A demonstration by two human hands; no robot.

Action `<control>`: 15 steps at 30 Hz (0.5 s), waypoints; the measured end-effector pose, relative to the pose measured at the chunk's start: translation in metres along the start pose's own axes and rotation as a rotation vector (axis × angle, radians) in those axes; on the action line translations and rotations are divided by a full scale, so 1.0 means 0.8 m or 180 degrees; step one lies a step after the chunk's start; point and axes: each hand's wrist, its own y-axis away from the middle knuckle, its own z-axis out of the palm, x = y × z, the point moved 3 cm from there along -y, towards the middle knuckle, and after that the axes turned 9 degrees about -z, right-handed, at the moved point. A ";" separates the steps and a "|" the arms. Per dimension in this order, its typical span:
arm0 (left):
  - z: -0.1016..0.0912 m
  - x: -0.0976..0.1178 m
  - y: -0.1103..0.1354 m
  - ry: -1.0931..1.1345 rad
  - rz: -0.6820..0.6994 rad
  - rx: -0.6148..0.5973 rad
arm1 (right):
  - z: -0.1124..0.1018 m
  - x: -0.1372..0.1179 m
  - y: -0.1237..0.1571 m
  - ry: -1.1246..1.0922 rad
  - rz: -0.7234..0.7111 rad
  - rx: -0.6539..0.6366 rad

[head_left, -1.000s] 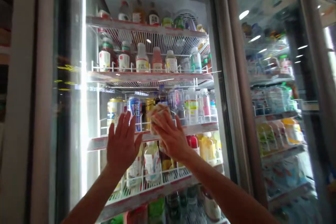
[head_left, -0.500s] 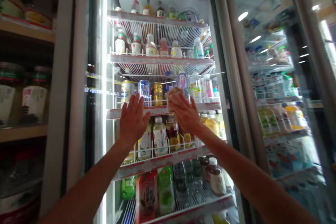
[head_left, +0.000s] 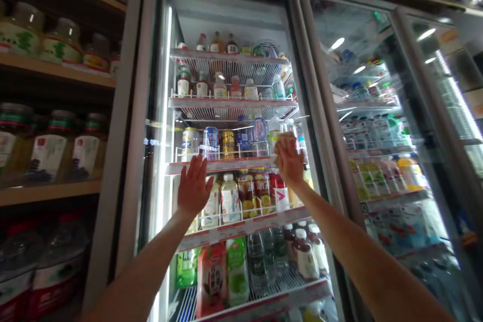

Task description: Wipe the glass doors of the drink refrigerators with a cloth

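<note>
My left hand lies flat with fingers spread against the glass door of a lit drinks fridge. To the right and a little higher, my right hand presses a light tan cloth against the same glass. The cloth is bunched, and the hand partly covers it. Behind the pane, cans and bottles stand on white wire shelves; my hands hide some of them.
The metal door frame runs up right of my right hand, with further glass-fronted fridges beyond it. On the left, a wooden shelf carries jars and bottles. Green and red drink packs stand low in the fridge.
My right hand has slid to the right across the glass with the cloth. My left hand stays flat on the door. The camera view has shifted, showing more of the left shelves and the door's top.
</note>
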 end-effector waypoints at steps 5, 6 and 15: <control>-0.002 0.004 0.000 0.0027 -0.0057 0.0022 | 0.008 -0.014 0.002 -0.0065 -0.0124 0.0108; -0.002 0.005 0.000 0.0043 -0.0072 0.0017 | 0.014 -0.041 0.007 -0.0165 -0.0638 -0.0010; -0.003 0.008 0.001 0.0030 -0.0165 0.0033 | 0.009 -0.014 -0.018 -0.0211 -0.0123 0.0272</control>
